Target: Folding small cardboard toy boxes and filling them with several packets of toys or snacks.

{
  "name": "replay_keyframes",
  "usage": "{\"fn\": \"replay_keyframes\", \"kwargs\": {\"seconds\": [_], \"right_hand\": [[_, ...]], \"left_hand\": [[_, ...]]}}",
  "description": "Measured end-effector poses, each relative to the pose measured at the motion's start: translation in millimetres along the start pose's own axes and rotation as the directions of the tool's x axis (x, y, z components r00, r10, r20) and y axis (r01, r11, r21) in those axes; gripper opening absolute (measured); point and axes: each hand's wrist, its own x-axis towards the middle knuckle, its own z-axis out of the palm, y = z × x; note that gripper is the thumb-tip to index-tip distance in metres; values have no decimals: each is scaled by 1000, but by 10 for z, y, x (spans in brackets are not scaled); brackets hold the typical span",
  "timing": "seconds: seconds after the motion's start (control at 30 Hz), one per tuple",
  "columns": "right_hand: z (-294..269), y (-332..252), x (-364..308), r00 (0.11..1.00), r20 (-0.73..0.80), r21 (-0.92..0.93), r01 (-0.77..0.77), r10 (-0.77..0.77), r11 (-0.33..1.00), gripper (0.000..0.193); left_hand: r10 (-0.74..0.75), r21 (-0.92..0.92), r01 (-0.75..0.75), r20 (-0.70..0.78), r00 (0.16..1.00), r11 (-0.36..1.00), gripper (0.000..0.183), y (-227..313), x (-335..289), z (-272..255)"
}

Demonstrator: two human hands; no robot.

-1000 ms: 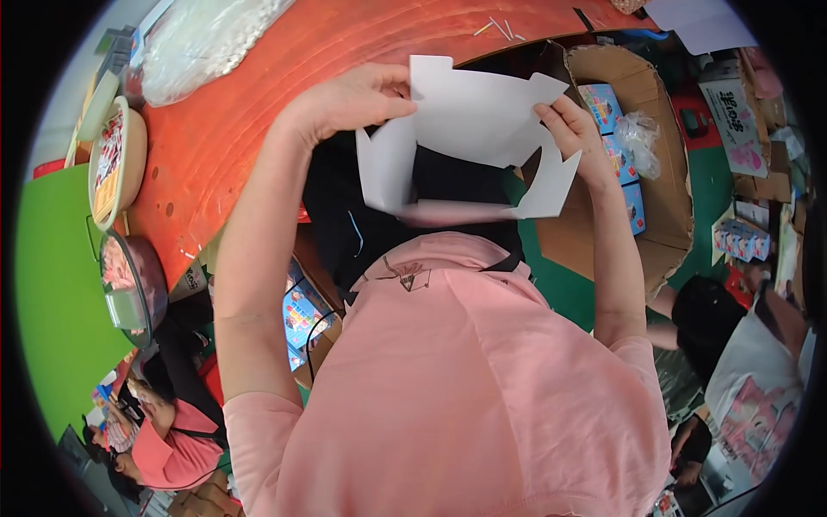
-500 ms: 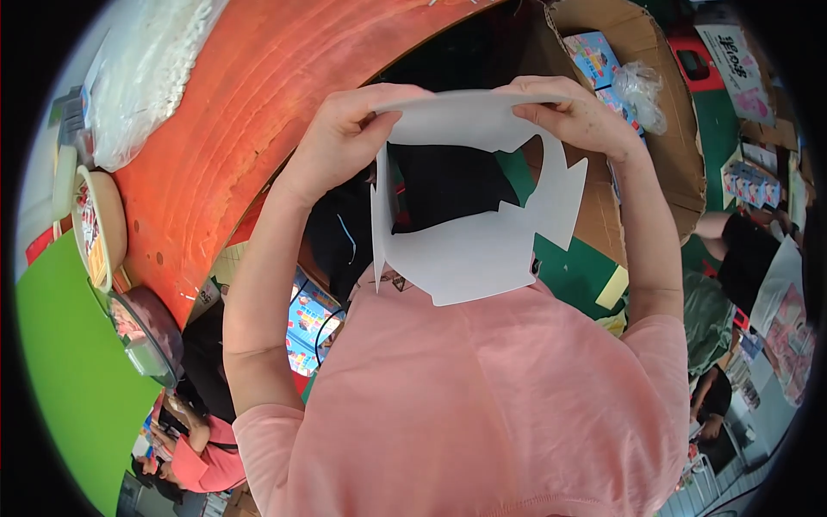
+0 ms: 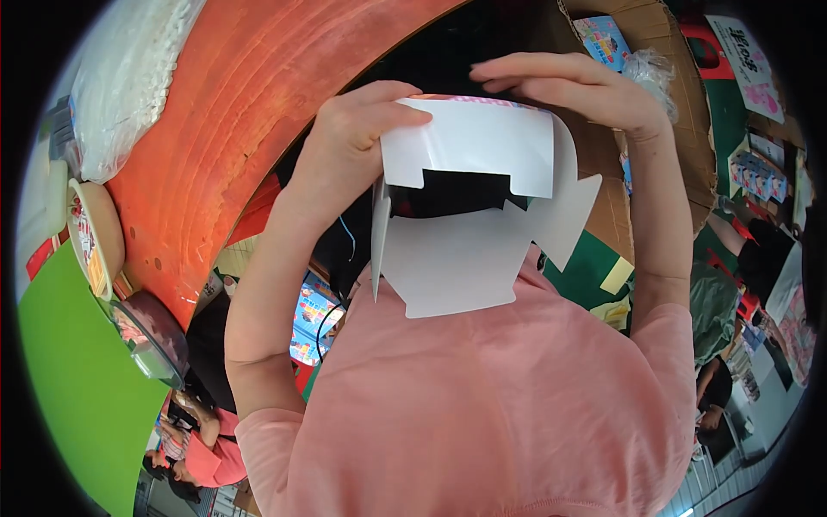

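Where its flaps (image 3: 568,222) stick out, the carton (image 3: 457,257) shows plain white.

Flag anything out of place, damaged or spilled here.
Nothing looks spilled. Mildly odd: crumpled clear plastic loose in the large cardboard box, beside a printed blue box. The white carton in the left hand has flaps jutting out unevenly, but that looks like part-folding, not damage.
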Motion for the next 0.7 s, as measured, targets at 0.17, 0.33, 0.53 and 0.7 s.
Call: {"fn": "replay_keyframes", "kwargs": {"seconds": [0.17,0.33,0.53,0.7], "right_hand": [[440,-132,469,966,-148,-343,-250,211,905,34],[514,-231,432,960,-182,-303,-259,211,917,32],[595,-169,441,957,-235,-316,-241,170,918,34],[603,-211,505,954,-169,-312,-291,249,904,34]], "left_hand": [[27,105,-25,-15,1000,994,23,20,-95,32],[-395,-661,420,199,897,622,21,-41,-270,-179],[-382,-460,409,156,911,788,21,42,-215,-201],[-476,-395,484,125,871,781,21,194,-203,-148]]}}
